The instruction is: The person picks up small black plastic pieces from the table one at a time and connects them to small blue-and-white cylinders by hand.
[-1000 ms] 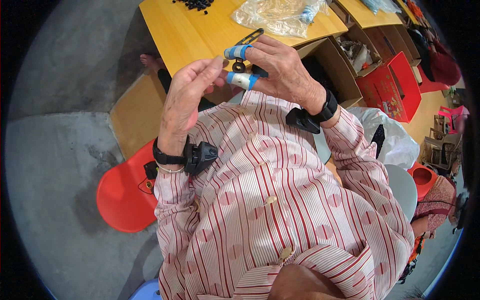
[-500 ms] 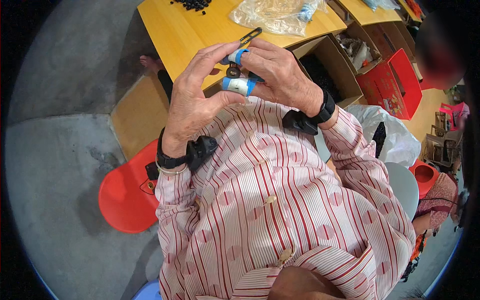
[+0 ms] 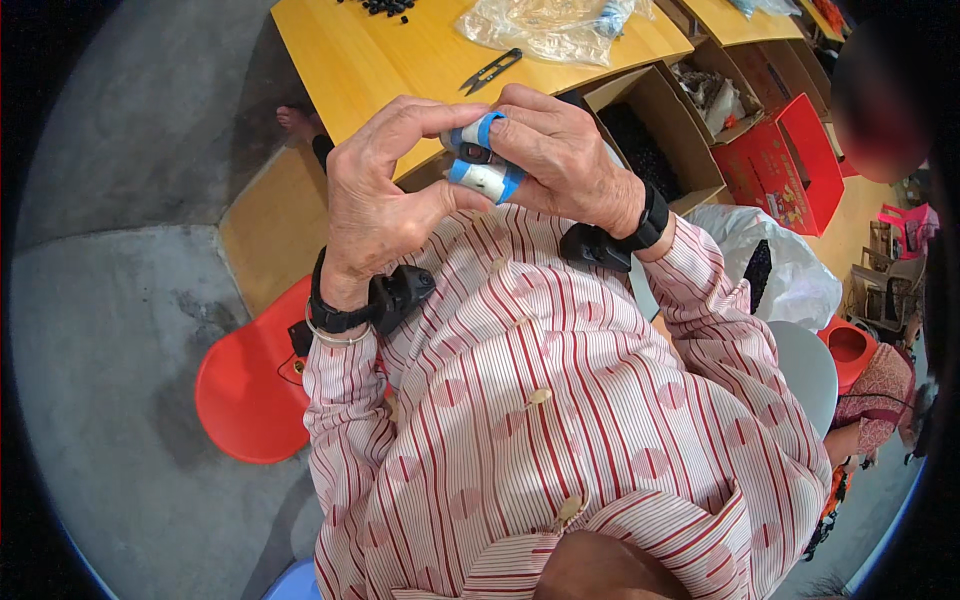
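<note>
Both my hands meet above my lap, just off the near edge of the yellow table. A small black part with a hole is pinched between two fingertips of my right hand, both wrapped in blue and white tape. My left hand curves round from the other side, its thumb and index finger pressed against the outside of the taped fingertips. The rest of the part is hidden by the fingers. Beyond the hands, black thread snips lie on the table.
Several small black pieces lie at the table's far edge, near a clear plastic bag. A cardboard box of black pieces and a red box stand at right. A red stool is at left; another person sits at far right.
My hands have moved slightly down toward me, uncovering more of the snips. The black part has turned or sunk between the taped fingertips, which are closer together.
</note>
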`<action>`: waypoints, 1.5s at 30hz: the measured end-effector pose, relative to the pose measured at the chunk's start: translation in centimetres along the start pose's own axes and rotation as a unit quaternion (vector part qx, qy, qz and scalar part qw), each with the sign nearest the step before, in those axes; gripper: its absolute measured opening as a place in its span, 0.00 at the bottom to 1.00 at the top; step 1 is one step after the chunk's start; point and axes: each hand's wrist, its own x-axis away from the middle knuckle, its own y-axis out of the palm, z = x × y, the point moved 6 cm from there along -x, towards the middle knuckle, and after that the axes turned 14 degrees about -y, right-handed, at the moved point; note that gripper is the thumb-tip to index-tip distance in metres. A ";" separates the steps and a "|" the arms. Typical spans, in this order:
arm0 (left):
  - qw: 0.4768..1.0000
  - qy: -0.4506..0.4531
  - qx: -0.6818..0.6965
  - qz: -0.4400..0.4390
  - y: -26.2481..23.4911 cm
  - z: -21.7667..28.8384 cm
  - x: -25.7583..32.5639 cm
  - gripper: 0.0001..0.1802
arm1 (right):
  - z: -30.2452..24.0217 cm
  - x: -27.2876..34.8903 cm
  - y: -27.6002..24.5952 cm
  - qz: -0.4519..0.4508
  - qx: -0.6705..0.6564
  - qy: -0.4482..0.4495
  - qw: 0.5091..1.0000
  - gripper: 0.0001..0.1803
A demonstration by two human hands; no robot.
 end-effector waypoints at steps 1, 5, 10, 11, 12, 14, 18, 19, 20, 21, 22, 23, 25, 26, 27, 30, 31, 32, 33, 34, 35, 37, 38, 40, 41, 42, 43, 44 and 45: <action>1.000 0.001 -0.003 0.002 0.1 0.0 -0.1 0.32 | 0.0 0.0 -0.1 -0.002 0.001 -0.004 1.000 0.20; 1.000 -0.011 -0.024 0.003 0.4 -0.1 -0.3 0.33 | 0.7 0.6 0.0 -0.003 -0.006 0.011 1.000 0.20; 0.997 -0.030 -0.053 -0.041 1.0 -0.4 -1.1 0.35 | 1.5 1.4 -0.5 -0.028 0.018 0.035 0.999 0.19; 0.996 -0.034 -0.070 -0.053 1.1 -0.7 -1.3 0.37 | 1.7 1.7 -0.7 -0.041 0.028 0.042 0.998 0.19; 0.995 -0.051 -0.053 -0.061 1.2 -1.8 -1.4 0.35 | 2.2 2.1 -1.1 -0.049 0.046 0.075 0.995 0.19; 0.993 -0.101 -0.030 -0.061 0.4 -5.0 -1.6 0.33 | 3.8 3.9 -2.0 -0.045 0.080 0.130 0.987 0.18; 0.977 -0.199 0.011 -0.076 -1.1 -10.9 -2.3 0.25 | 7.7 10.5 -5.6 -0.058 0.143 0.295 0.943 0.14; 0.968 -0.231 0.035 -0.088 -1.0 -12.2 -2.6 0.23 | 8.5 12.7 -6.9 -0.075 0.171 0.346 0.920 0.15; 0.966 -0.240 0.040 -0.083 -1.1 -13.2 -3.0 0.20 | 9.1 14.5 -7.9 -0.083 0.187 0.390 0.898 0.14; 0.967 -0.239 0.038 -0.083 -1.3 -13.7 -3.5 0.20 | 9.8 16.5 -8.7 -0.091 0.201 0.435 0.873 0.14; 0.964 -0.252 0.012 -0.083 -1.3 -14.5 -4.0 0.19 | 10.4 18.6 -9.5 -0.113 0.237 0.454 0.851 0.14; 0.961 -0.264 -0.013 -0.082 -1.2 -15.1 -4.7 0.19 | 11.2 20.9 -10.4 -0.135 0.273 0.472 0.827 0.15; 0.958 -0.274 -0.008 -0.083 -1.6 -15.7 -5.6 0.19 | 11.9 24.5 -12.0 -0.126 0.281 0.513 0.801 0.14; 0.953 -0.290 -0.001 -0.083 -2.0 -16.5 -5.8 0.20 | 12.0 25.4 -12.1 -0.103 0.272 0.507 0.812 0.15; 0.953 -0.292 -0.004 -0.081 -2.4 -17.3 -6.2 0.20 | 12.1 26.4 -12.1 -0.081 0.262 0.501 0.821 0.15; 0.953 -0.290 -0.037 -0.082 -3.3 -19.4 -7.5 0.20 | 12.6 29.6 -12.5 -0.137 0.285 0.506 0.803 0.18; 0.950 -0.301 -0.032 -0.077 -3.3 -19.9 -7.8 0.20 | 12.6 30.4 -12.7 -0.137 0.284 0.508 0.802 0.18; 0.947 -0.311 -0.028 -0.072 -3.4 -20.3 -8.3 0.20 | 12.6 31.1 -13.0 -0.132 0.288 0.513 0.798 0.19; 0.947 -0.313 -0.029 -0.074 -3.4 -20.6 -8.8 0.20 | 12.6 31.9 -13.1 -0.127 0.292 0.518 0.794 0.21; 0.946 -0.317 -0.042 -0.060 -3.7 -21.0 -9.1 0.18 | 12.3 32.2 -13.2 -0.147 0.319 0.541 0.764 0.22; 0.944 -0.321 -0.056 -0.046 -4.0 -21.3 -9.6 0.17 | 12.1 32.6 -13.0 -0.147 0.316 0.542 0.765 0.22; 0.948 -0.308 -0.082 -0.019 -4.4 -22.2 -11.0 0.16 | 11.4 32.6 -12.9 -0.132 0.365 0.487 0.783 0.24; 0.950 -0.292 -0.109 0.010 -4.7 -22.3 -11.8 0.15 | 11.3 32.8 -12.6 -0.129 0.353 0.502 0.779 0.23; 0.946 -0.285 -0.152 0.038 -4.9 -22.8 -13.8 0.14 | 10.7 32.5 -11.8 -0.110 0.338 0.488 0.797 0.22; 0.939 -0.275 -0.195 0.067 -5.4 -22.9 -14.7 0.13 | 10.4 31.6 -11.3 -0.089 0.324 0.472 0.815 0.20; 0.938 -0.278 -0.197 0.068 -5.5 -23.3 -15.7 0.13 | 10.2 30.8 -10.5 -0.083 0.303 0.473 0.823 0.15; 0.933 -0.264 -0.227 0.094 -5.7 -23.9 -16.8 0.13 | 10.0 29.7 -9.8 -0.077 0.297 0.451 0.838 0.13; 0.925 -0.251 -0.259 0.119 -5.8 -24.1 -17.8 0.12 | 9.9 29.1 -8.8 -0.076 0.283 0.454 0.842 0.12; 0.924 -0.252 -0.260 0.120 -5.7 -24.6 -18.7 0.12 | 9.9 28.3 -7.8 -0.074 0.269 0.456 0.845 0.12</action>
